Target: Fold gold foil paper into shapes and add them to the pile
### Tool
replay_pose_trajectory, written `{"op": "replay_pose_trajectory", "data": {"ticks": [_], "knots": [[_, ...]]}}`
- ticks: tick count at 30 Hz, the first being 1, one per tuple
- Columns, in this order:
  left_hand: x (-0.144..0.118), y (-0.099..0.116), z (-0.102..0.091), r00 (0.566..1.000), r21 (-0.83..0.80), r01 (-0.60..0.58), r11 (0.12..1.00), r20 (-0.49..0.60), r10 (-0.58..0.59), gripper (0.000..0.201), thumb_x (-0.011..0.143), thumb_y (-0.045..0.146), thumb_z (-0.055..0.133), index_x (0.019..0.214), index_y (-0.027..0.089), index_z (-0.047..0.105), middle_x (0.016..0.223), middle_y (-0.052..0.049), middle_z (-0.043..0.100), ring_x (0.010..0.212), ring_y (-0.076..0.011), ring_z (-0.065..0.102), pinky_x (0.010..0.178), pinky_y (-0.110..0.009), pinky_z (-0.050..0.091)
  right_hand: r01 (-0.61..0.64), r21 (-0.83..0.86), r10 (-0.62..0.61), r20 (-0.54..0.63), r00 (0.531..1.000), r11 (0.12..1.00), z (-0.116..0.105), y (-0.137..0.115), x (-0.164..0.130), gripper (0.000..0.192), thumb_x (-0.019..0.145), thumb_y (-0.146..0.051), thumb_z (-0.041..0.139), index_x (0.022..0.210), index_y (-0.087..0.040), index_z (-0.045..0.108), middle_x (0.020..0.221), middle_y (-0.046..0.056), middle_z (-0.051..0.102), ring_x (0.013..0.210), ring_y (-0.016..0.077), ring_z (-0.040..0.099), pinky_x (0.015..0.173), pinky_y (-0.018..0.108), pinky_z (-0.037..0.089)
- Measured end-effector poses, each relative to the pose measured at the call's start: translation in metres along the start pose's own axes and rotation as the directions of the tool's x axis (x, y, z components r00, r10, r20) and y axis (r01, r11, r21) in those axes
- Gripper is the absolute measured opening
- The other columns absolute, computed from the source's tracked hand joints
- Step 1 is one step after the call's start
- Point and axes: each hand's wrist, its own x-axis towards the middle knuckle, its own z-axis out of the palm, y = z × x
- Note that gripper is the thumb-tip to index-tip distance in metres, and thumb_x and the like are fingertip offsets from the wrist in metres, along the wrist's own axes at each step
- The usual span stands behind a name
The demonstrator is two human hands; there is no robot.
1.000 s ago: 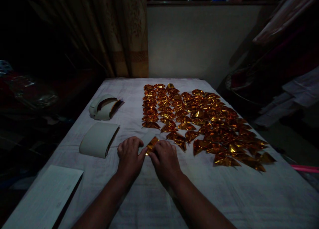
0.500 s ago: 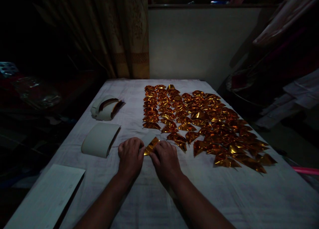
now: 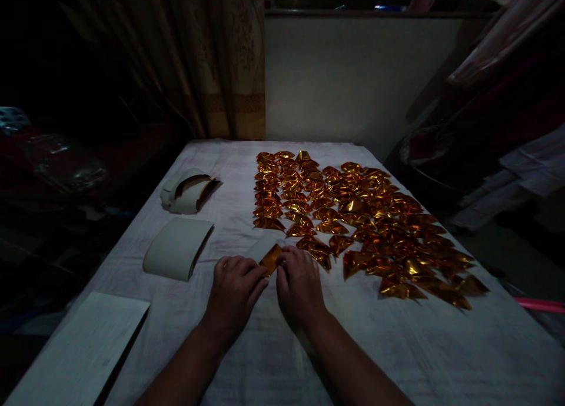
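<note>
Between my hands lies a small sheet of gold foil paper (image 3: 271,259), with a whitish part (image 3: 260,247) showing beyond it. My left hand (image 3: 237,288) pinches the foil paper's left side between thumb and fingers. At its right end, my right hand (image 3: 301,279) has curled fingers closed on the edge. The fingertips of both hands are partly hidden. Just beyond and to the right, many folded gold foil pieces (image 3: 318,212) sit in rows and clusters on the white cloth (image 3: 344,353).
Two curved pale card pieces, one plain (image 3: 176,248) and one with a cut-out (image 3: 183,197), rest on the left of the table. A flat white box or board (image 3: 83,347) lies nearer at front left. A curtain (image 3: 212,59) and wall (image 3: 353,76) stand behind the table.
My left hand has shifted slightly right and nearer, its thumb now over the foil paper. The foil between the hands looks narrower and smoother. My right hand has moved a little right.
</note>
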Motion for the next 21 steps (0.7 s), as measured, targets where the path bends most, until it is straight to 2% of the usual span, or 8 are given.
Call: {"op": "replay_pose_trajectory", "data": {"ticks": [10,18,21], "knots": [[-0.001,-0.0044,0.0011,1.0,0.024,0.013,1.0,0.023,-0.014,0.009,0.092,0.03,0.065,0.095,0.023,0.07,0.094,-0.003,0.069,0.091,-0.0228,0.058,0.088,-0.042,0.037,0.008,-0.069,-0.007,0.01,1.0,0.998,-0.0003,0.0013,0.0002,0.038,0.079,-0.003,0.049,0.112,-0.019,0.059,0.116,0.01,0.065,0.109,0.0275,0.052,0.094,0.041,0.037],[-0.0007,-0.005,-0.0052,0.998,0.093,0.034,0.995,0.052,-0.039,0.016,0.088,0.033,0.071,0.098,0.021,0.067,0.095,-0.004,0.068,0.092,-0.0254,0.058,0.087,-0.043,0.039,-0.014,0.031,0.014,0.022,1.0,0.999,-0.0047,0.0024,-0.0002,0.039,0.075,-0.005,0.049,0.109,-0.02,0.061,0.103,0.007,0.067,0.101,0.0259,0.054,0.091,0.039,0.038],[0.0,-0.0056,-0.0076,0.997,0.121,0.022,0.992,0.069,-0.03,0.016,0.087,0.031,0.072,0.098,0.021,0.066,0.096,-0.004,0.068,0.092,-0.0252,0.058,0.086,-0.042,0.04,-0.042,0.074,0.037,0.069,0.997,0.996,-0.0063,0.0018,-0.0002,0.039,0.074,-0.006,0.049,0.106,-0.021,0.063,0.101,0.006,0.068,0.099,0.0249,0.056,0.09,0.039,0.037]]}}
